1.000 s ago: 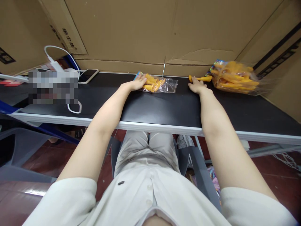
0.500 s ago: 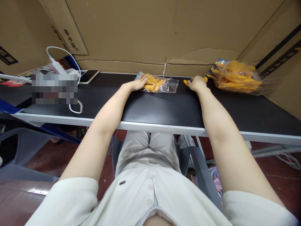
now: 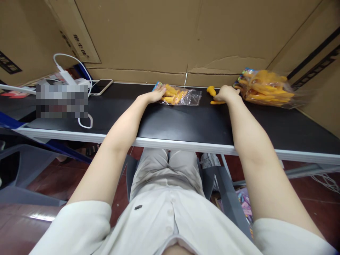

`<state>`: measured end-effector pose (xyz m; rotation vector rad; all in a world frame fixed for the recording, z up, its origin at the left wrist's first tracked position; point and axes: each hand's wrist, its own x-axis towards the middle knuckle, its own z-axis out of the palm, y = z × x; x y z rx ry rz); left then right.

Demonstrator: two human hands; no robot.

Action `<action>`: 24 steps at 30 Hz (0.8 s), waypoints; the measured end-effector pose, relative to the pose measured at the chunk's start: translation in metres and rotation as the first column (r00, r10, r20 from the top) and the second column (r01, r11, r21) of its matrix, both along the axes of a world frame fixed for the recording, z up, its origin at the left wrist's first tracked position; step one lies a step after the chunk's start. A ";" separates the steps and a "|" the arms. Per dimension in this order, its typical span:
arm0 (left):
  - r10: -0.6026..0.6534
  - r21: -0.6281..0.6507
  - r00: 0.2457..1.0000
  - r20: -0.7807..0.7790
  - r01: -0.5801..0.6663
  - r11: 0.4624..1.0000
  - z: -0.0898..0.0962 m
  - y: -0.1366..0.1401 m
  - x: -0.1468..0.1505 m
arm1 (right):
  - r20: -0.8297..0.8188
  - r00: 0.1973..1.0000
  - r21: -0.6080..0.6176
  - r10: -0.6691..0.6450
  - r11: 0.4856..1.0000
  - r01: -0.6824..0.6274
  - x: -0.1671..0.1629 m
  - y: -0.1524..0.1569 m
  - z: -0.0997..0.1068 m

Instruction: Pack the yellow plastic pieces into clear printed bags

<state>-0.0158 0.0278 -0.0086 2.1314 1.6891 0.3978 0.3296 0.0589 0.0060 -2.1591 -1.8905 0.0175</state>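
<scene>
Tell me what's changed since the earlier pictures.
The right hand has shifted slightly right, toward the big bag. At its left, an angled orange knob and a flat orange bit now show, where one piece lay sideways a second ago; the hand hides whether they join. The left hand stays on the small bag; both bags and the phone haven't moved.

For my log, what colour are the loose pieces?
The loose pieces are yellow-orange, clearest in head view.

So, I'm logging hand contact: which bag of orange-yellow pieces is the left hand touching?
The flatter bag: the left hand rests on its left end. The bulging bag lies farther right, away from that hand.
</scene>
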 end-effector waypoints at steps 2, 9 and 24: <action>0.007 -0.002 1.000 -0.008 -0.007 1.000 0.001 -0.001 0.001 | 0.033 0.999 -0.025 -0.031 0.999 0.032 -0.010 -0.018 0.019; -0.010 0.016 1.000 0.024 0.010 1.000 -0.008 0.010 -0.006 | 0.133 0.980 -0.155 0.145 0.980 -0.124 -0.026 -0.070 0.070; -0.006 0.029 1.000 -0.004 0.007 1.000 -0.004 0.003 -0.007 | -0.234 0.863 -0.061 0.447 0.879 -0.472 -0.051 -0.050 0.037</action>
